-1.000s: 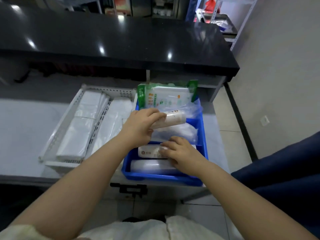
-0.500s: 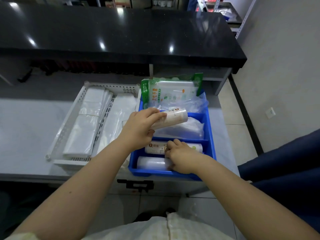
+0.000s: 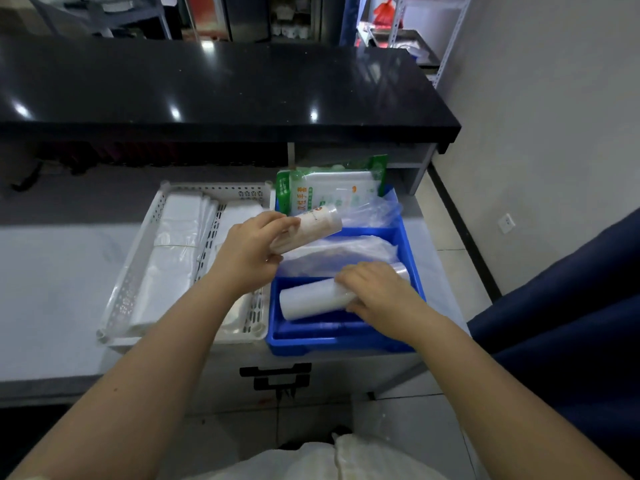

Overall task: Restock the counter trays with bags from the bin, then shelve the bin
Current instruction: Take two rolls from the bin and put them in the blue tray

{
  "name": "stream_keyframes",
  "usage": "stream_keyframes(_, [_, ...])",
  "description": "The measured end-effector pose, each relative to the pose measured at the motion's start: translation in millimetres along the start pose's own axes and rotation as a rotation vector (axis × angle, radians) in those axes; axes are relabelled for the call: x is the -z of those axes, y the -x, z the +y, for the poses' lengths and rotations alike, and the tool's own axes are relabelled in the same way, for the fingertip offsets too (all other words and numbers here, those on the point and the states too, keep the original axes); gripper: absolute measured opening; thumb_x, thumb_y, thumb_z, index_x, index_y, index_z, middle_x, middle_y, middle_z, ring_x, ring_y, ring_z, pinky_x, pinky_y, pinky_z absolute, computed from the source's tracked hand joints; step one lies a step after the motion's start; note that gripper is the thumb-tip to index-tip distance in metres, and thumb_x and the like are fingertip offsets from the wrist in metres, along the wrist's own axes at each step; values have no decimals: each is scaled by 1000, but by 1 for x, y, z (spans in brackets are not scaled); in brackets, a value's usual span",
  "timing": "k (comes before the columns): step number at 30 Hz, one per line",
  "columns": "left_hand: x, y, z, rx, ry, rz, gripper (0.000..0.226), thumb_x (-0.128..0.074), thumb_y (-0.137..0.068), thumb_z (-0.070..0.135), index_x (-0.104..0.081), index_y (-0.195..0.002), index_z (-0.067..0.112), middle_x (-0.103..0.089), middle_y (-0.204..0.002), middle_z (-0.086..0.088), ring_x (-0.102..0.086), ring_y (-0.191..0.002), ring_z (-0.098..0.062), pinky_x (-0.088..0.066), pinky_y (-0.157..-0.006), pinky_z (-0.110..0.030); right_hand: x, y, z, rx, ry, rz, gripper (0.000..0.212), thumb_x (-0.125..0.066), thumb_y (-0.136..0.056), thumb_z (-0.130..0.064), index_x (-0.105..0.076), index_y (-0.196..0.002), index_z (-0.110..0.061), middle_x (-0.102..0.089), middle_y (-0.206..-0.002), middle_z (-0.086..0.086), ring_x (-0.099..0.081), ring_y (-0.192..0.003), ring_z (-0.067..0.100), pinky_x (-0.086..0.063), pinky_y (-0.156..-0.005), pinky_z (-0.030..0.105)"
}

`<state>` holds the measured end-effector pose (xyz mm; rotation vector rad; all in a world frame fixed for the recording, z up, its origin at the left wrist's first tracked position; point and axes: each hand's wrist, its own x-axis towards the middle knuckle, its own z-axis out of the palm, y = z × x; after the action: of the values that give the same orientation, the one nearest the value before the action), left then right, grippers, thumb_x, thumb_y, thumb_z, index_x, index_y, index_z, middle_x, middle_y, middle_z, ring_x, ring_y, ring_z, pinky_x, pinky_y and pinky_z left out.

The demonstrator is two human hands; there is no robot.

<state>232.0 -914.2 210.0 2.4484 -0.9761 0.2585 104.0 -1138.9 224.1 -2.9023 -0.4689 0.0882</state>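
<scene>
Head view, looking down at a pale counter (image 3: 52,289) under a black upper ledge (image 3: 221,84). At the centre, a blue bin (image 3: 346,337) sits just right of a white perforated tray (image 3: 145,271), their walls touching or nearly so. The tray holds flat stacks of folded white bags (image 3: 176,237).

The person's left hand (image 3: 249,251), at about 11 o'clock from the bin's centre, is closed around a roll of bags with orange print (image 3: 315,226), held tilted above the bin's left rear part. Half a second ago it held the same roll in much the same place.

The change is on the right. The right hand (image 3: 377,292), at about 5 o'clock in the bin, then lay pressed among two rolls in the front compartment. Now its fingers wrap a plain white roll (image 3: 311,301), which sits raised and slanted, its left end clear of the bin floor. The printed roll seen beside it earlier is now out of sight.

At 12 o'clock a green-edged packet (image 3: 332,192) leans on the bin's back wall, with loose clear bags (image 3: 339,254) in front.

Judged from this, both hands are loaded and the transfer to the tray at 9 o'clock comes next; shelving the bin is some way off.
</scene>
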Motion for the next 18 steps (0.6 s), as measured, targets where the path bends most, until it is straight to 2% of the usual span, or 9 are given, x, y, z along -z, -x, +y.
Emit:
stream_keyframes(4, [-6, 5, -3, 20, 71, -80, 69, -71, -67, 3, -52, -129, 28, -55, -128, 3, -56, -108, -23, -50, -87, -43, 24, 27, 15, -143, -139, 282, 51, -70, -83, -24, -48, -129, -24, -54, -131, -3, -43, -121, 12, -28, -104, 26])
stream_keyframes(7, [-14, 9, 11, 19, 100, -167, 69, -74, -69, 7, -50, -129, 33, -54, -129, 9, -53, -113, -18, -48, -95, -41, 44, 38, 28, -185, -140, 458, 54, -72, -79, -19, -48, -128, -23, -55, -128, 0, -43, -116, 11, -29, -101, 29])
stream_keyframes(9, [-21, 13, 30, -45, 97, -223, 69, -77, -70, 14, -49, -129, 36, -54, -129, 11, -48, -117, -15, -44, -101, -40, 50, 40, 36, -207, -121, 518, 53, -72, -79, -17, -49, -127, -22, -56, -126, 1, -44, -114, 14, -33, -100, 32])
stream_keyframes(11, [-33, 19, 54, -128, 91, -274, 69, -76, -71, 19, -47, -130, 38, -53, -131, 12, -43, -121, -13, -38, -104, -36, 51, 40, 42, -241, -125, 531, 52, -72, -80, -15, -49, -127, -21, -56, -126, 1, -46, -114, 17, -35, -100, 36])
stream_keyframes(13, [-48, 25, 79, -162, 70, -341, 66, -73, -73, 20, -47, -131, 39, -52, -133, 13, -41, -121, -15, -37, -101, -35, 45, 38, 47, -253, -129, 516, 50, -71, -81, -14, -51, -127, -19, -56, -126, 3, -48, -114, 21, -36, -101, 38])
stream_keyframes(18, [-71, 39, 104, -82, 28, -415, 57, -62, -81, 20, -48, -134, 35, -53, -134, 14, -44, -117, -18, -41, -95, -40, 17, 40, 56, -280, -137, 372, 51, -68, -84, -18, -48, -131, -22, -53, -131, -1, -46, -120, 19, -33, -105, 37])
